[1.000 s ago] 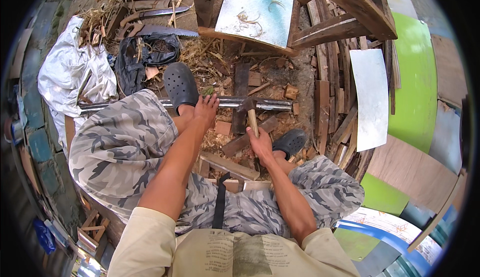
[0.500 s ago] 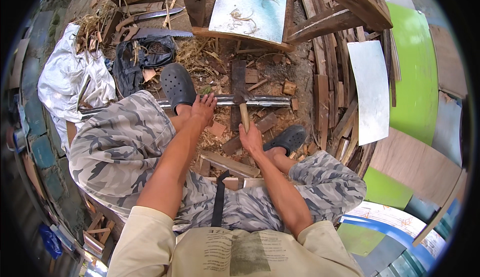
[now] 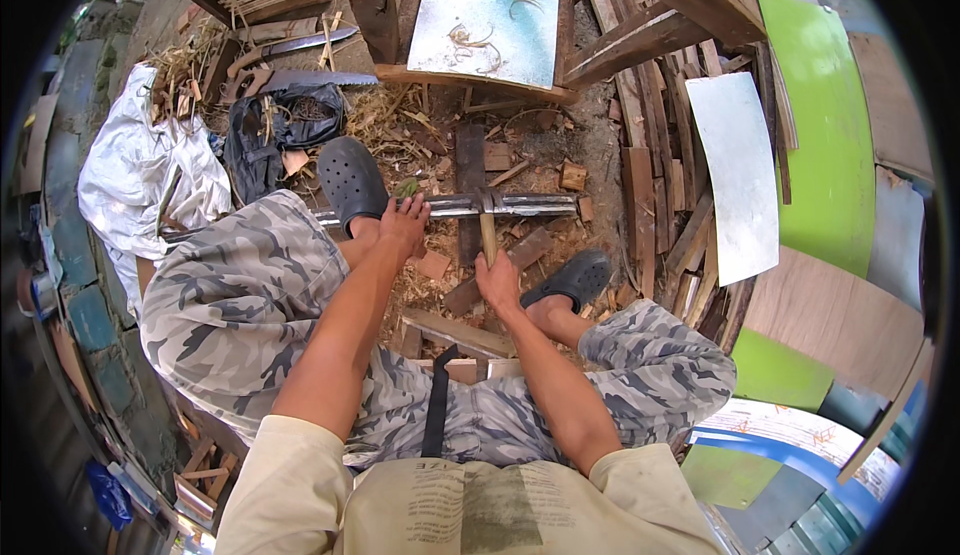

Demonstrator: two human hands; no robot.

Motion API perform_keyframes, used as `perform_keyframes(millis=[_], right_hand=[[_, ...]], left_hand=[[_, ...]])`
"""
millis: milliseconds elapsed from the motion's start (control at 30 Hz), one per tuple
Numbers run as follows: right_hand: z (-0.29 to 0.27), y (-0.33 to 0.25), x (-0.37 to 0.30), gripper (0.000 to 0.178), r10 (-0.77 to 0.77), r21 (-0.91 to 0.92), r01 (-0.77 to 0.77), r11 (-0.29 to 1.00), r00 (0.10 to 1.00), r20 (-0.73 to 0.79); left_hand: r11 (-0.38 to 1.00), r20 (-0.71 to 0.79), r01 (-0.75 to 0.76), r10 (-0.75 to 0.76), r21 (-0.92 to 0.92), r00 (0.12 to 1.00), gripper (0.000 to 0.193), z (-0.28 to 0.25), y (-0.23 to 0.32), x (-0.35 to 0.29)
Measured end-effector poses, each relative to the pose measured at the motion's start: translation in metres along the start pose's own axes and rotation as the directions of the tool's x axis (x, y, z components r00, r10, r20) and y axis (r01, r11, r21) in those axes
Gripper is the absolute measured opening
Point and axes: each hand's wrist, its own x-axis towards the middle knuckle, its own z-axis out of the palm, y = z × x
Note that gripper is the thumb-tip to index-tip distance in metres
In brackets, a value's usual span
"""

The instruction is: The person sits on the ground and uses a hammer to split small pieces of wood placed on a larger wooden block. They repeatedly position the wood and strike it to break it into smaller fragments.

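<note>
A long, narrow strip [image 3: 455, 206], dark with pale silvery edges, lies crosswise in front of me over a dark wooden block [image 3: 470, 150]. My left hand [image 3: 405, 225] rests on the strip beside my left clog, its fingers stretched out and slightly spread. Closed around a wooden handle, my right hand [image 3: 497, 280] holds a hammer [image 3: 488, 235]. The hammer's head is at the strip, right of my left hand, and looks to be touching it. My left foot, in a dark clog [image 3: 352, 180], is by the strip, which passes behind my left knee.
Wood scraps and shavings cover the ground. Two handsaws [image 3: 320, 79] lie at the far left, near a black plastic bag [image 3: 270, 135] and a white sack [image 3: 150, 175]. A wooden frame with a pale sheet [image 3: 485, 25] stands ahead. Stacked timber [image 3: 640, 195] and green panels [image 3: 825, 145] are on the right.
The hammer head has dropped slightly onto the strip, and my right hand has shifted a little. My left hand stays on the strip. The whole view has moved slightly.
</note>
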Motion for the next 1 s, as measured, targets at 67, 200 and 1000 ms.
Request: perform_keyframes(millis=[67, 200, 1000], right_hand=[[-0.004, 0.003, -0.007, 0.038, 0.158, 0.037, -0.164, 0.986, 0.978, 0.14], [-0.102, -0.035, -0.015, 0.046, 0.394, -0.056, -0.424, 0.904, 0.776, 0.492], [-0.214, -0.036, -0.066, 0.045, 0.262, -0.202, -0.23, 0.952, 0.952, 0.155]], left_hand=[[0.999, 0.016, 0.012, -0.011, -0.042, 1.0, 0.091, 0.008, 0.0, -0.001], [0.999, 0.051, 0.013, -0.012, -0.029, 0.999, 0.089, -0.001, 0.005, -0.006], [0.785, 0.043, 0.195, -0.21, -0.588, 0.977, 0.055, -0.008, 0.061, -0.057]])
